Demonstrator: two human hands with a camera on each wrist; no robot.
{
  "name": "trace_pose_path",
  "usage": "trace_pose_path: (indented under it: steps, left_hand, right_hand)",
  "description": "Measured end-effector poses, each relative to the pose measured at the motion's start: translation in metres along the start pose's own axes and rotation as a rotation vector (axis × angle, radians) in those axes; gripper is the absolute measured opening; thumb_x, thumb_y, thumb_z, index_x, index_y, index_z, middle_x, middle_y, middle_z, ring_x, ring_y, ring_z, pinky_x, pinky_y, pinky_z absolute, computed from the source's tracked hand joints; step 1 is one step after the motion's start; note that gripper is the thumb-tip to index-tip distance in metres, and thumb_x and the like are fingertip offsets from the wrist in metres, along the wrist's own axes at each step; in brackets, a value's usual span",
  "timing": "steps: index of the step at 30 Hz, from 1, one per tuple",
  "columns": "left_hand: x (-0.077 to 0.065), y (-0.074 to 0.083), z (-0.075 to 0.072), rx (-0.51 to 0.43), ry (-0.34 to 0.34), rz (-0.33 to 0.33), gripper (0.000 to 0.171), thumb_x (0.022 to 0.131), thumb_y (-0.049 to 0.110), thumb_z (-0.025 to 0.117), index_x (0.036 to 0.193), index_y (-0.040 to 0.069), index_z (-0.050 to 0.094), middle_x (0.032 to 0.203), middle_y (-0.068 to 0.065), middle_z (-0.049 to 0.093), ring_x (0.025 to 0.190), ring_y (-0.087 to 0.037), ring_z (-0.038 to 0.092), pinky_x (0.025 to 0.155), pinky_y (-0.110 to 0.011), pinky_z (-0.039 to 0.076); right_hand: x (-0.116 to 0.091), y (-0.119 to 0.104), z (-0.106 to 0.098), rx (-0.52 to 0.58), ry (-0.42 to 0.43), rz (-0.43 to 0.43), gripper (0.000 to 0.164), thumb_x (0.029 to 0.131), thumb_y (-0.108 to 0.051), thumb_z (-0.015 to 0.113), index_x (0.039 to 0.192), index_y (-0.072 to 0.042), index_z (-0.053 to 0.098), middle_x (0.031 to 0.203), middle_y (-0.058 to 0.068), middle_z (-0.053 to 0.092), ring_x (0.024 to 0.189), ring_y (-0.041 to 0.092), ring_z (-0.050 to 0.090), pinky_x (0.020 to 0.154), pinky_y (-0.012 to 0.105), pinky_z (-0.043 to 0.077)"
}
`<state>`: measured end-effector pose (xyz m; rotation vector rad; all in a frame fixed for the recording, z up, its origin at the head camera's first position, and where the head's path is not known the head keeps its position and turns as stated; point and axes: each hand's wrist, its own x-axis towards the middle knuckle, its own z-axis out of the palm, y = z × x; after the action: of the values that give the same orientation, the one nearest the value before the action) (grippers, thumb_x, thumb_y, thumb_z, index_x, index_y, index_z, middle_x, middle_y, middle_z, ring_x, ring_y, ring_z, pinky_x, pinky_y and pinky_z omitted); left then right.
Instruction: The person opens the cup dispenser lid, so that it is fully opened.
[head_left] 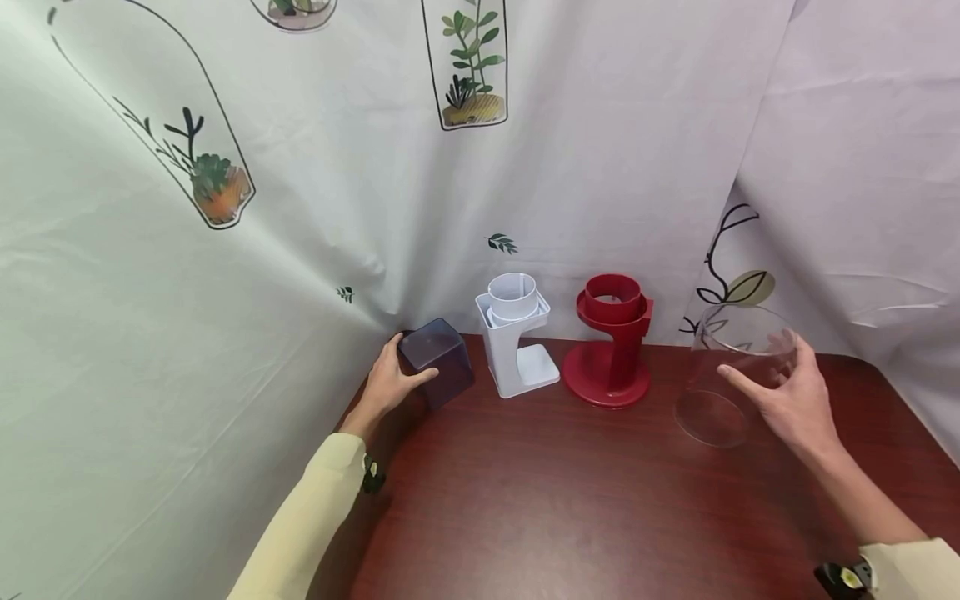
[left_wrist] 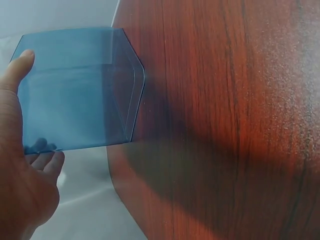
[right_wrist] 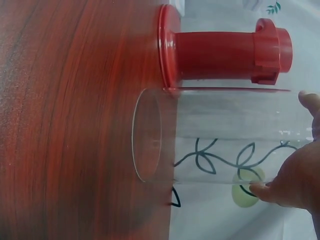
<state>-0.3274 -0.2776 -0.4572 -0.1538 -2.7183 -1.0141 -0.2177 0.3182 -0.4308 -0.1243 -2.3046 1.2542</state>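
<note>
My left hand (head_left: 385, 385) grips a translucent blue angular container (head_left: 447, 368) at the table's back left, thumb on one side and fingers on the other. In the left wrist view the blue container (left_wrist: 70, 100) has its rim close to the tabletop; I cannot tell whether they touch. My right hand (head_left: 801, 410) holds a clear cylinder (head_left: 708, 417) around its upper part, thumb and fingers on opposite sides. Between the hands stand a white holder (head_left: 506, 358) with a ring top and a red holder (head_left: 621, 354) on a round base. The cylinder is right of the red holder.
The dark red wooden table (head_left: 570, 500) ends at a pale cloth backdrop (head_left: 622, 167) printed with plants, which hangs behind and on both sides. The left cloth wall (head_left: 187, 350) runs close along the left arm.
</note>
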Motion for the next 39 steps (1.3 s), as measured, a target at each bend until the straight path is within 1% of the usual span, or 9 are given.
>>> trace_pose_path:
  steps: [5,12,15,19,25,28,31,34,39]
  left_hand:
    - [-0.007,0.001,-0.003,0.000,-0.011,0.026,0.112,0.083,0.044,0.090,0.166,0.002,0.026,0.159,-0.027,0.041,0.141,-0.046,0.046,0.114,-0.063,0.038]
    - [-0.020,0.003,-0.004,-0.001,-0.038,0.058,0.113,0.082,0.043,0.091,0.166,0.004,0.026,0.159,-0.024,0.043,0.139,-0.043,0.049,0.113,-0.061,0.040]
    - [-0.026,0.006,-0.004,0.003,-0.040,0.074,0.112,0.082,0.043,0.092,0.165,0.004,0.027,0.158,-0.024,0.043,0.137,-0.042,0.050,0.112,-0.061,0.041]
    - [-0.034,0.010,-0.002,0.002,-0.043,0.083,0.113,0.082,0.043,0.092,0.165,0.004,0.027,0.157,-0.024,0.045,0.133,-0.041,0.053,0.109,-0.061,0.043]
    - [-0.044,0.017,0.006,-0.026,-0.050,0.105,0.114,0.079,0.045,0.093,0.164,0.005,0.029,0.152,-0.023,0.050,0.127,-0.038,0.055,0.107,-0.058,0.045]
    - [-0.048,0.020,0.010,-0.034,-0.054,0.116,0.114,0.079,0.045,0.094,0.164,0.005,0.030,0.152,-0.023,0.050,0.128,-0.038,0.055,0.108,-0.058,0.045]
    - [-0.051,0.022,0.013,-0.035,-0.053,0.118,0.113,0.078,0.045,0.094,0.163,0.004,0.031,0.152,-0.022,0.050,0.130,-0.038,0.056,0.108,-0.058,0.045]
    - [-0.053,0.025,0.015,-0.043,-0.044,0.118,0.114,0.077,0.044,0.095,0.163,0.004,0.032,0.151,-0.022,0.051,0.129,-0.038,0.056,0.108,-0.057,0.045]
    - [-0.054,0.028,0.016,-0.055,-0.041,0.118,0.114,0.076,0.042,0.096,0.163,0.004,0.033,0.148,-0.022,0.053,0.127,-0.038,0.056,0.108,-0.056,0.045]
  right_hand:
    - [0.000,-0.002,0.003,-0.003,-0.008,0.002,0.095,0.088,-0.028,0.089,0.158,0.000,0.032,0.141,0.023,0.050,0.097,0.003,0.047,0.075,0.005,0.036]
    - [-0.002,-0.006,0.007,-0.006,-0.020,0.009,0.099,0.088,-0.031,0.089,0.162,-0.003,0.029,0.148,0.024,0.050,0.105,-0.004,0.046,0.081,0.005,0.036]
    - [-0.002,-0.007,0.009,-0.008,-0.016,-0.002,0.096,0.088,-0.031,0.089,0.160,-0.003,0.032,0.144,0.024,0.054,0.103,-0.004,0.047,0.081,0.006,0.037]
    - [-0.002,-0.007,0.013,0.003,-0.011,-0.019,0.092,0.087,-0.030,0.090,0.157,-0.002,0.037,0.138,0.025,0.057,0.101,-0.005,0.048,0.081,0.005,0.038]
    - [-0.003,-0.009,0.017,0.008,-0.023,-0.018,0.095,0.088,-0.032,0.090,0.160,-0.004,0.034,0.144,0.026,0.055,0.105,-0.007,0.046,0.086,0.006,0.039]
    - [-0.003,-0.010,0.020,0.005,-0.021,-0.019,0.097,0.088,-0.032,0.090,0.162,-0.006,0.032,0.146,0.027,0.054,0.109,0.002,0.051,0.085,0.008,0.039]
    - [-0.004,-0.011,0.021,0.002,-0.021,-0.019,0.100,0.088,-0.032,0.089,0.164,-0.006,0.029,0.149,0.027,0.053,0.117,0.023,0.055,0.086,0.008,0.039]
    - [-0.005,-0.012,0.022,0.003,-0.025,-0.016,0.102,0.089,-0.033,0.088,0.165,-0.006,0.026,0.153,0.027,0.050,0.124,0.041,0.052,0.091,0.009,0.038]
    - [-0.006,-0.012,0.023,0.013,-0.032,-0.008,0.102,0.090,-0.033,0.087,0.166,-0.006,0.025,0.154,0.029,0.049,0.128,0.046,0.052,0.095,0.010,0.038]
